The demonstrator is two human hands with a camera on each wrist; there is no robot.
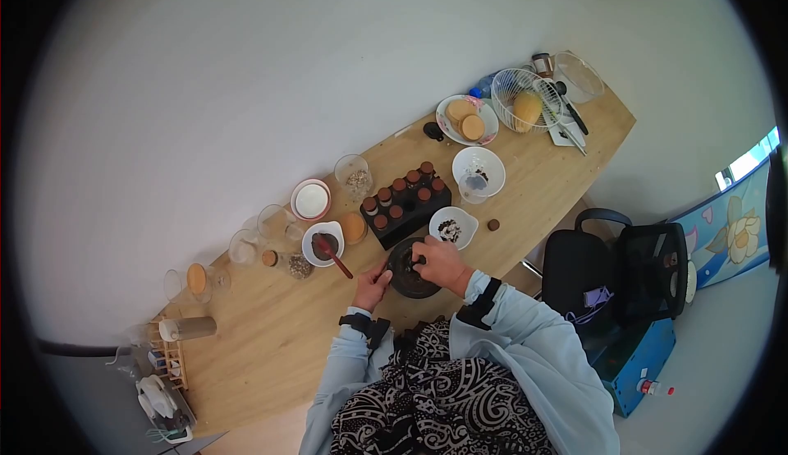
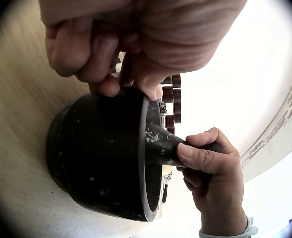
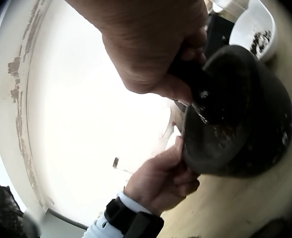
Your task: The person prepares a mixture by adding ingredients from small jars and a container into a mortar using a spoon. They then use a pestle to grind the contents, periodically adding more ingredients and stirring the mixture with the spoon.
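Observation:
A black mortar [image 1: 408, 284] stands near the table's front edge. The left hand [image 1: 372, 287] grips its rim from the left, thumb on the rim and fingers against the outer wall; the left wrist view shows this hand [image 2: 136, 44] from close by. In the right hand [image 1: 443, 264] is the black pestle [image 2: 161, 145], held with curled fingers, its lower end inside the mortar [image 2: 103, 153]. In the right wrist view, dark bits [image 3: 225, 131] lie in the mortar, partly hidden by the pestle.
A black rack [image 1: 398, 223] of brown-capped bottles stands behind the mortar. White bowls [image 1: 465, 229] [image 1: 490, 159] lie to its right, with a loose brown cap [image 1: 493, 225]. Leftward are a bowl with a red spoon [image 1: 338, 264] and glass jars [image 1: 353, 177]. A wire basket [image 1: 510, 118] stands far right.

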